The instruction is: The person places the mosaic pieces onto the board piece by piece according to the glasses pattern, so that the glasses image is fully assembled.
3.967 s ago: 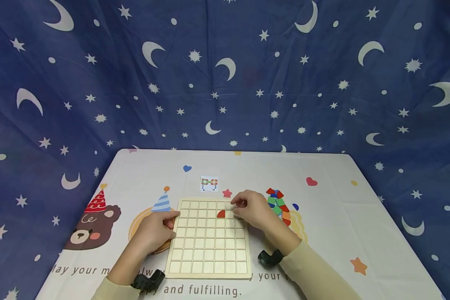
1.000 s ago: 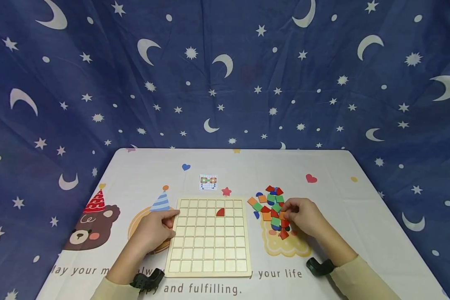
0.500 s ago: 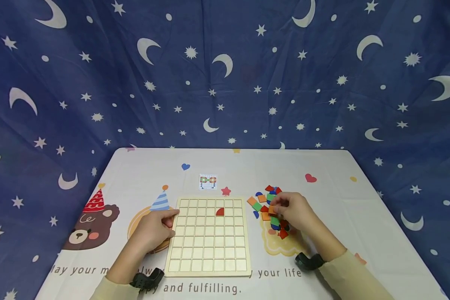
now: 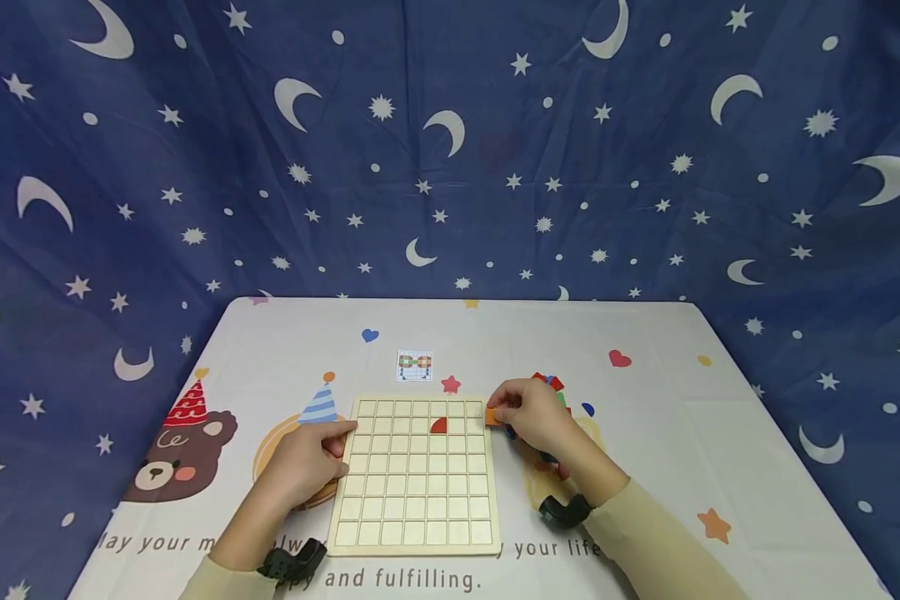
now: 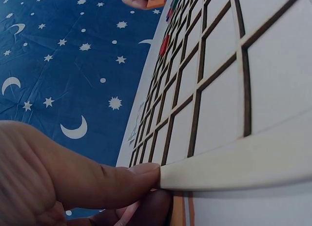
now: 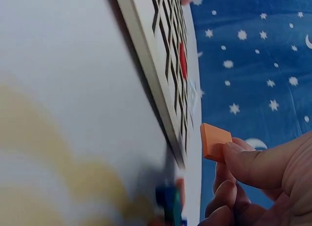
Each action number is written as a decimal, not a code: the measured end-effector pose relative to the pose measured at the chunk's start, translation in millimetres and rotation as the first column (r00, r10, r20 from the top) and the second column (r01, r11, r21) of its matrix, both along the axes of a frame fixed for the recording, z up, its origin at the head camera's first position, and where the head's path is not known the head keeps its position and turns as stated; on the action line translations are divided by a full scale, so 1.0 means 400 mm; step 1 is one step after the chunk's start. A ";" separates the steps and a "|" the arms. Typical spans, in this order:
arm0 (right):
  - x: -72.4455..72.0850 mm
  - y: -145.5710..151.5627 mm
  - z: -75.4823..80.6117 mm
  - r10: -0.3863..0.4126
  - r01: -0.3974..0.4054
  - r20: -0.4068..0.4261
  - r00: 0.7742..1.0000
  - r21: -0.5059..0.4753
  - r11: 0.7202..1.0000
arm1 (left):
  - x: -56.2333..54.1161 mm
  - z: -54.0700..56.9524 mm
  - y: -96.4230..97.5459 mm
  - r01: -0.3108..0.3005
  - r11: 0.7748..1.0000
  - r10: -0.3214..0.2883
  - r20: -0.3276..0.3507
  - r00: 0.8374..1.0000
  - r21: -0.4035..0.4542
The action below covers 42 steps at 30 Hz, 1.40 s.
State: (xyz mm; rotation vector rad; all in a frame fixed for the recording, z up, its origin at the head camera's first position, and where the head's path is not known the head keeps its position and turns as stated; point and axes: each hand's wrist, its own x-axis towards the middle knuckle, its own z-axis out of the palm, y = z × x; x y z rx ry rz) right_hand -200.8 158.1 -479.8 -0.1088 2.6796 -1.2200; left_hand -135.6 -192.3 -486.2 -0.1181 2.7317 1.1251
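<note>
My right hand (image 4: 537,410) pinches an orange square tile (image 6: 215,141) between thumb and fingertips, just above the right edge of a pale wooden grid board (image 4: 410,554). In the right wrist view the tile is apart from the board. My left hand (image 4: 307,461) touches the board's left edge with the thumb and an extended index finger. A red quarter-circle tile (image 4: 439,426) lies in a cell of the second row. Beyond the board lies a small pattern card (image 4: 415,365).
Right of the board is a pile of loose coloured tiles (image 4: 557,384), partly hidden behind my right hand and forearm. A blue half-round tile (image 4: 588,409) lies right of the pile. The tablecloth (image 4: 622,475) has printed pictures and words.
My right hand left the board for the tile pile, took hold of the orange square tile, and carried it left to the board's right edge. My left hand stayed on the board's left edge.
</note>
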 end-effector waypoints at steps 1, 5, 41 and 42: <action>-0.001 -0.014 -0.002 -0.004 0.004 0.006 1.000 -0.003 1.000 | 0.000 0.001 0.000 0.001 1.000 -0.001 -0.002 1.000 -0.001; -0.007 -0.064 -0.013 0.015 -0.015 0.015 1.000 -0.007 1.000 | -0.002 0.002 -0.001 0.002 1.000 -0.002 -0.008 1.000 -0.006; 0.009 -0.116 -0.034 0.116 -0.106 -0.072 0.991 0.132 0.986 | -0.002 -0.002 -0.002 -0.001 1.000 0.001 -0.005 1.000 0.001; 0.011 -0.110 -0.031 0.108 -0.097 -0.072 0.992 0.133 0.986 | -0.002 -0.001 -0.002 0.000 1.000 0.000 -0.007 1.000 -0.001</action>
